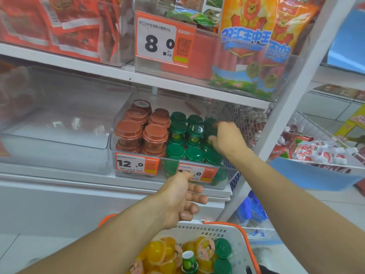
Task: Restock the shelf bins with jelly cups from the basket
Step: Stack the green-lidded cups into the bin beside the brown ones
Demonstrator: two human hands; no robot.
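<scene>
A clear shelf bin [112,141] holds stacked red-lidded jelly cups [129,133] on its left and green-lidded jelly cups [178,131] on its right. My right hand [227,140] reaches into the bin's right side, fingers curled around a green-lidded cup [209,123] on top of the stack there. My left hand [182,196] hovers in front of the bin's lower edge, fingers loosely apart and holding nothing. Below, a white basket [235,236] with orange trim holds yellow jelly cups [156,252] and green-lidded ones [223,248].
An empty clear bin [59,147] stands to the left on the same shelf. The shelf above carries bins of red and orange snack packs [254,46] with price tags. A white upright post [286,107] rises at the right, beyond it a wire basket of wrapped sweets [320,153].
</scene>
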